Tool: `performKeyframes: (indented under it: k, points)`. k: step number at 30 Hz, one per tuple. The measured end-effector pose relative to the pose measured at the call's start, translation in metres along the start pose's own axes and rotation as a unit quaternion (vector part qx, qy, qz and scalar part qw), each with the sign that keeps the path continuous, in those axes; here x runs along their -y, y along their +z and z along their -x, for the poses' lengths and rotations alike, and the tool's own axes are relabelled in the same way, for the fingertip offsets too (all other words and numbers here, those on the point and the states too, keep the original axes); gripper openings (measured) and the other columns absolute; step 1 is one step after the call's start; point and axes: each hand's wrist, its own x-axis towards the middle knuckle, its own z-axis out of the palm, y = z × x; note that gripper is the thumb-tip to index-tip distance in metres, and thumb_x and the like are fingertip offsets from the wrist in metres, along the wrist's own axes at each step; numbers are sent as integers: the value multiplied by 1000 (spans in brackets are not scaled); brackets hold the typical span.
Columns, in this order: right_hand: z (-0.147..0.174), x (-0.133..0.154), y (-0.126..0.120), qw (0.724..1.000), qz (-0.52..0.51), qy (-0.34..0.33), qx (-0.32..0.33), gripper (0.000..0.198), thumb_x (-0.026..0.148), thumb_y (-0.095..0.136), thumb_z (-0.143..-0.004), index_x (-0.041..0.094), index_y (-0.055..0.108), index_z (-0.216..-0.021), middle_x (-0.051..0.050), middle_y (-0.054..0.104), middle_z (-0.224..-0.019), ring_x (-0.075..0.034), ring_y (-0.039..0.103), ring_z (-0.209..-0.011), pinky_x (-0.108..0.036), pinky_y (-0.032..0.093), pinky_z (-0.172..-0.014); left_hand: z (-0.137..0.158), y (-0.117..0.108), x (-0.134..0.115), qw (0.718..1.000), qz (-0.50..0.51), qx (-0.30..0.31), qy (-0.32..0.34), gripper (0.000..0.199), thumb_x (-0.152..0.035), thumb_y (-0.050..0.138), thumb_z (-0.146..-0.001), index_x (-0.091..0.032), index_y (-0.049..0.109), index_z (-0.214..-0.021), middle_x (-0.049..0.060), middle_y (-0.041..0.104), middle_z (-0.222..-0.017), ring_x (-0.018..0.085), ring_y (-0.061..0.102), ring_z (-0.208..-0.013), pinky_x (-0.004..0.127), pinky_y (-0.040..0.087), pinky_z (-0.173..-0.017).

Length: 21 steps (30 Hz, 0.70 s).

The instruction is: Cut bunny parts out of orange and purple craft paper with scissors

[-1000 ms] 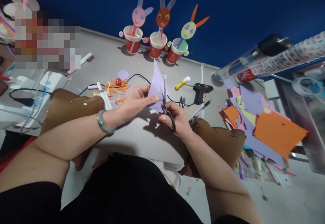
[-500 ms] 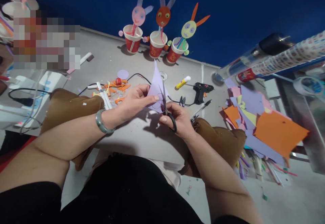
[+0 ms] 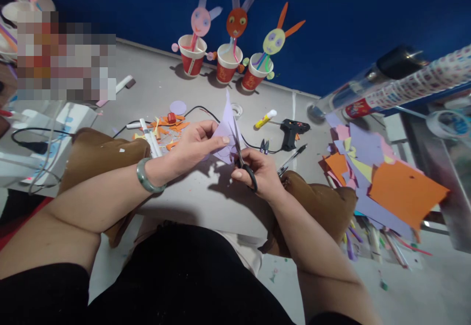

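My left hand (image 3: 202,143) pinches a piece of purple paper (image 3: 225,127) between thumb and fingers, its pointed tip upward. Drawn outlines show faintly on its lower part. In my right hand (image 3: 259,173) is a pair of black-handled scissors (image 3: 248,174), thumb and fingers in the loops. The blades lie against the right part of the paper, pointing away from me. Beyond the paper lies a white tape roll (image 3: 236,111). A purple paper circle (image 3: 178,107) and orange and yellow scraps (image 3: 172,127) lie left of it.
Three red paper cups (image 3: 193,60) with rabbit-faced figures stand along the blue wall. A yellow glue stick (image 3: 265,119), black glue gun (image 3: 293,133) with its cable, and pen (image 3: 294,159) lie right. Coloured paper sheets (image 3: 401,187) pile farther right. Brown cushions (image 3: 103,155) flank my arms.
The purple paper has shifted and tilted slightly in my left hand. The scissor blades look a little closer together. The things on the table have stayed put.
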Motion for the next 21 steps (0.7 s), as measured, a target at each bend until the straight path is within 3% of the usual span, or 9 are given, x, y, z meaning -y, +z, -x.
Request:
performKeyframes:
  k: [21]
  points:
    - [1,4,-3,1000,24,17,1,58,63,95,-56,20,70,-86,6,50,-59,-10,43,-53,-25,35,-52,-1,-3,-7,1000,-15,5,24,37,-39,88,-73,-17,59,-70,-3,56,-63,6,46,-54,20,37,-50]
